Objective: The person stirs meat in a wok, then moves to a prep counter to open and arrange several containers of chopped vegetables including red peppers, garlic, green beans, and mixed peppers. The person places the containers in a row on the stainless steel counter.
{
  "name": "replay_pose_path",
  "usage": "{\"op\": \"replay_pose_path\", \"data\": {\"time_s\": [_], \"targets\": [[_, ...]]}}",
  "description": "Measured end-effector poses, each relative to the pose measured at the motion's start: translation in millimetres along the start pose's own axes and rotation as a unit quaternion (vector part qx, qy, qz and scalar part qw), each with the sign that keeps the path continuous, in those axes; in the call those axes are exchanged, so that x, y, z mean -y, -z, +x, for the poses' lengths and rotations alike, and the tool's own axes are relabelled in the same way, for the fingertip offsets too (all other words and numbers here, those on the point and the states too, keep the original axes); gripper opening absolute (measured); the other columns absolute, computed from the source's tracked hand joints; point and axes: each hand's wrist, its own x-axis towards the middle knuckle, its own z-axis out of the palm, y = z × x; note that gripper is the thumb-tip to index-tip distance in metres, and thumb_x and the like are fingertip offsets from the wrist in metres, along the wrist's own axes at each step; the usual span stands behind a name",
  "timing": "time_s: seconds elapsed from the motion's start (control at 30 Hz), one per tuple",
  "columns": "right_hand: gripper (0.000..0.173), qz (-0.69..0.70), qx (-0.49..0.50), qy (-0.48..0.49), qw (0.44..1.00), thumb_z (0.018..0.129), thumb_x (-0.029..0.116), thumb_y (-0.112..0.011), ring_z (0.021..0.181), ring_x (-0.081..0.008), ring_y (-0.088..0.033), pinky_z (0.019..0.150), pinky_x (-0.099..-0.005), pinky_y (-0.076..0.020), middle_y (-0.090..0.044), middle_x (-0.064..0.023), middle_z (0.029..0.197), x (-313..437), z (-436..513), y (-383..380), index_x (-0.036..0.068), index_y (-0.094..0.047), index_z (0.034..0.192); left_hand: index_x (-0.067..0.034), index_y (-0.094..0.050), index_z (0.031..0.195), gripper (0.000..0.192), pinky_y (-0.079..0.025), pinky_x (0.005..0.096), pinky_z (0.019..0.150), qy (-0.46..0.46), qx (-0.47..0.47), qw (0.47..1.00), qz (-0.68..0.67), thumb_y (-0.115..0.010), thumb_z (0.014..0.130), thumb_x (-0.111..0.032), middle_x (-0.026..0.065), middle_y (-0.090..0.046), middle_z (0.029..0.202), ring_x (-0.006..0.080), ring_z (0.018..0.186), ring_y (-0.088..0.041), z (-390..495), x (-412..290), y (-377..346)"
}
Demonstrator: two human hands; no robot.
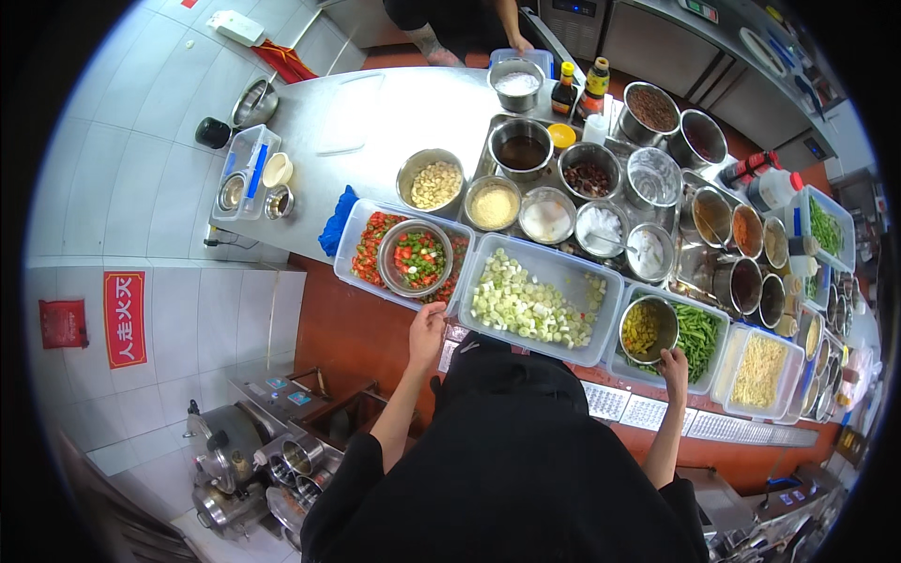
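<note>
My left hand (427,334) has its curled fingers at the near edge of a clear plastic bin (341,264) of chopped red and green chillies. Whether they grip that edge, I cannot tell. In this bin sits a steel bowl (381,262) of chopped red and green pieces. With my right hand (673,369) I hold the near rim of a steel pot (665,336) containing yellow-green chopped pickles or peppers. The pot is over a bin of cut green beans or similar green pieces (697,338). Between my hands stands a plastic bin (549,345) of sliced scallions (524,302).
Behind the bins are a steel pot of peeled garlic (435,186), several seasoning pots and sauce bottles (564,90). A bin of pale shreds (759,369) stands right. Across the steel table (310,141), another person's hand (521,43) is at a plastic bin (540,60). Blue gloves or plastic (339,222) lie left.
</note>
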Motion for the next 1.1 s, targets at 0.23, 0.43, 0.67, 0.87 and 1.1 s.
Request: {"op": "replay_pose_path", "data": {"time_s": [0.23,0.43,0.67,0.87,1.1], "targets": [[0.042,-0.108,-0.292,0.154,0.938,0.094,0.031,-0.063,0.091,-0.0171,-0.057,0.076,-0.0289,-0.0495,-0.059,-0.0112,0.108,15.4,-44.5,-47.6,-0.002,-0.055,0.118,-0.002,-0.058,0.116,0.023,-0.049,0.0294,0.086,-0.093,-0.053,0.993,0.041,-0.050,0.094,-0.002,0.0078,-0.065,0.108,0.0162,0.098,-0.063,83.8,-13.6,81.0],[0.035,0.049,-0.274,0.168,0.946,0.090,0.014,-0.068,0.086,-0.0145,-0.058,0.067,-0.0253,-0.0515,-0.054,-0.0076,0.110,16.5,-107.6,-190.6,0.003,-0.055,0.120,-0.001,-0.056,0.118,0.025,-0.049,0.0286,0.085,-0.095,-0.019,0.995,0.010,-0.051,0.094,-0.004,0.0079,-0.064,0.107,0.0165,0.095,-0.063,169.7,-2.5,140.9],[0.052,0.218,-0.244,-0.080,0.942,0.092,0.026,-0.065,0.090,-0.0219,-0.063,0.070,-0.0336,-0.0540,-0.057,-0.0104,0.111,-39.6,-152.3,-301.0,0.005,-0.043,0.134,0.001,-0.054,0.124,0.032,-0.043,0.0357,0.096,-0.227,-0.114,0.949,0.189,-0.050,0.095,-0.009,0.0134,-0.058,0.118,0.0257,0.108,-0.056,229.3,9.6,207.8],[0.039,0.283,-0.115,-0.094,0.947,0.095,0.025,-0.059,0.104,-0.0252,-0.063,0.082,-0.0363,-0.0549,-0.057,-0.0097,0.113,-48.4,-138.2,-338.6,0.005,-0.047,0.126,-0.001,-0.057,0.122,0.044,-0.047,0.0336,0.087,-0.032,-0.077,0.996,0.021,-0.042,0.101,-0.036,0.0102,-0.062,0.110,0.0225,0.095,-0.060,265.8,73.7,263.5],[0.035,0.237,-0.176,-0.109,0.949,0.094,0.027,-0.061,0.089,-0.0165,-0.062,0.071,-0.0276,-0.0551,-0.058,-0.0069,0.098,-24.9,-131.7,-342.5,-0.002,-0.056,0.112,-0.004,-0.056,0.127,0.054,-0.048,0.0328,0.085,0.124,-0.019,0.971,-0.204,-0.038,0.101,-0.049,0.0063,-0.064,0.111,0.0211,0.096,-0.061,267.6,109.0,261.9]]}}
